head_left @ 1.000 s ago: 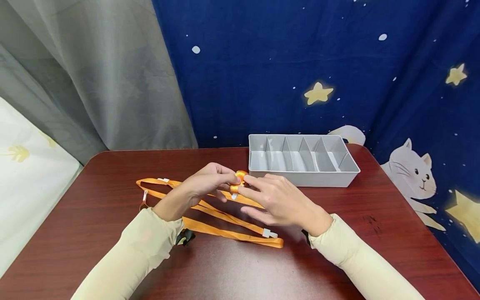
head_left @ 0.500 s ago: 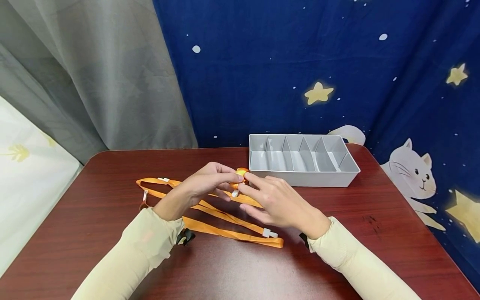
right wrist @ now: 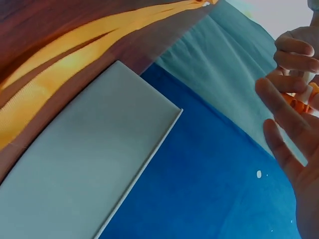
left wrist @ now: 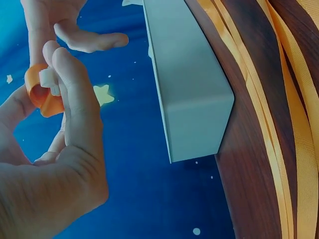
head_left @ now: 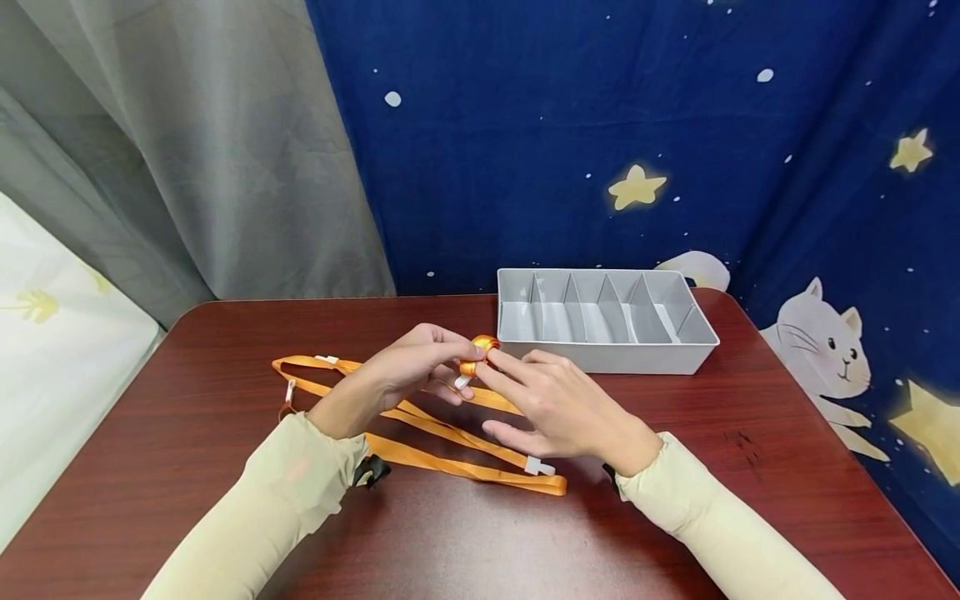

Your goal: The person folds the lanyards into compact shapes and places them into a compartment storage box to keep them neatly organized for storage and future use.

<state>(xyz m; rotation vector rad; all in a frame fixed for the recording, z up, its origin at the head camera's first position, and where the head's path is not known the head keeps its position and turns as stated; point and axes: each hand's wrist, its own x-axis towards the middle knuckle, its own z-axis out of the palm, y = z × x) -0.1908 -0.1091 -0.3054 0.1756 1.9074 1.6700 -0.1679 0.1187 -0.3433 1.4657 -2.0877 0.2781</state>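
one rolled-up orange strap (head_left: pixel 487 342), with one white clip (head_left: pixel 463 382) on it, is held up over the table (head_left: pixel 675 500), between two hands. at nine o'clock from the roll, the left hand (head_left: pixel 412 365) pinches it with bent fingers and thumb. at four o'clock, the right hand (head_left: pixel 558 404) touches it with its nearly straight fingertips, and its thumb sticks out, away from the roll. under the hands, from nine to five o'clock, loose orange straps (head_left: pixel 465 470) lie crossed on the table; i cannot tell how many. three white clips show on them. near the roll, between two and three o'clock, sits one grey box (head_left: pixel 611 358); inside, four thin walls make five slots. a blue curtain (head_left: pixel 525 150) with three yellow stars and one cat hangs from twelve to three o'clock; a grey curtain (head_left: pixel 240 167) hangs at ten.
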